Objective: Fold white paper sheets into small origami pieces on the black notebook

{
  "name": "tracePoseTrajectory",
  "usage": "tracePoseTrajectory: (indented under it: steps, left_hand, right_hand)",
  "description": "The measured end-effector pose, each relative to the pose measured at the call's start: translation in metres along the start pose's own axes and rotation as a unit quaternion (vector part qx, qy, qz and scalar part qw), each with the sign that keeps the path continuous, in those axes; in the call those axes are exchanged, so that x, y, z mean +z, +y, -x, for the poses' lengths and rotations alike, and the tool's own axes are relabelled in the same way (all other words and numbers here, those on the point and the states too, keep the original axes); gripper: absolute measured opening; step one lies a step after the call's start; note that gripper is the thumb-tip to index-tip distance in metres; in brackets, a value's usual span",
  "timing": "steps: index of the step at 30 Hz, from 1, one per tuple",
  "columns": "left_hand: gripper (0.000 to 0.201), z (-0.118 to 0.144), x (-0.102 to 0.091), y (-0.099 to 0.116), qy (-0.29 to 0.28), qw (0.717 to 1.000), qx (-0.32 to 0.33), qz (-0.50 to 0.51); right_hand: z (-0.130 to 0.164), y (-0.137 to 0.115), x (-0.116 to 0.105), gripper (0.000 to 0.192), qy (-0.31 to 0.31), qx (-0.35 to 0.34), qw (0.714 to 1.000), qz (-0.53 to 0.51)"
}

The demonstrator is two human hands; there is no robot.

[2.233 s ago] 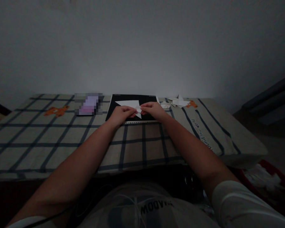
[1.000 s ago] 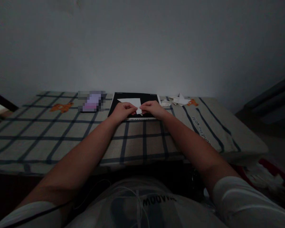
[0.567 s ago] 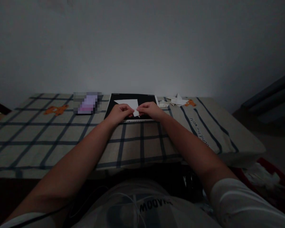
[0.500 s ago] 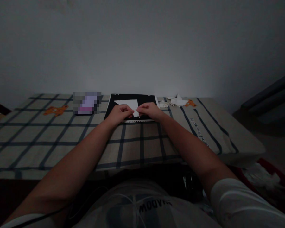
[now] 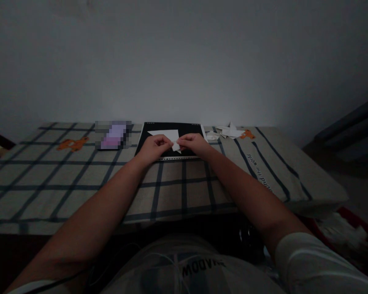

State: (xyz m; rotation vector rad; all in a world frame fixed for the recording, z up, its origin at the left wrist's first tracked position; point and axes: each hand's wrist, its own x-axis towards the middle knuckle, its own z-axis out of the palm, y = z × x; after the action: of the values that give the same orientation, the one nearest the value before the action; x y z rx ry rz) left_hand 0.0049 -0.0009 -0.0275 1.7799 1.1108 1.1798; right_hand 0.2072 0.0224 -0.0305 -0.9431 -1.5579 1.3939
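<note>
A white folded paper (image 5: 168,135) lies on a black spiral-bound pad (image 5: 190,129) at the far side of the checked cloth (image 5: 79,179). My left hand (image 5: 153,147) pinches the paper's near edge from the left. My right hand (image 5: 194,143) pinches the same small folded tip from the right, and the fingertips of both hands meet there. The paper's near part is hidden under my fingers.
A blurred purple object (image 5: 113,135) lies left of the pad. Several folded white paper pieces (image 5: 230,132) sit to its right, near an orange bear print (image 5: 247,134). A wall rises just behind the cloth. The cloth's right edge drops off toward a dark floor.
Both hands stay pinched on the paper's tip. Less of the small white tip shows between my fingers than earlier. The view has shifted slightly.
</note>
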Motion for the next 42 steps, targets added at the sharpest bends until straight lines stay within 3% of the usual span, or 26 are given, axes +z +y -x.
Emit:
tracePoseTrajectory:
  steps: [4,9,15,21,29,42]
  left_hand:
    - [0.031,0.0000,0.0002,0.0029,0.002,1.000,0.001,0.000]
    - [0.034,-0.0015,0.0014,0.0013,-0.010,1.000,0.000,0.022]
    - [0.034,-0.0039,0.0016,-0.0027,0.018,1.000,0.007,0.020]
    - [0.035,-0.0008,0.0033,-0.0001,-0.002,1.000,-0.026,-0.016]
    - [0.034,0.0000,0.0020,0.0020,-0.008,0.999,0.001,-0.046]
    - [0.029,-0.0023,0.0066,-0.0050,0.055,0.998,0.008,-0.024]
  right_hand:
    - [0.0023,-0.0042,-0.0017,0.013,-0.020,0.033,0.999,-0.038]
    - [0.0009,-0.0072,-0.0014,0.012,-0.005,0.009,1.000,0.007]
    - [0.0010,-0.0070,0.0001,0.013,0.004,0.025,0.999,-0.023]
    - [0.0026,-0.0105,-0.0050,0.008,0.008,0.022,0.999,0.041]
    - [0.0005,-0.0015,-0.0045,0.007,-0.024,0.003,0.997,0.075]
    - [-0.0002,-0.0091,0.0000,0.009,-0.022,0.006,0.998,0.052]
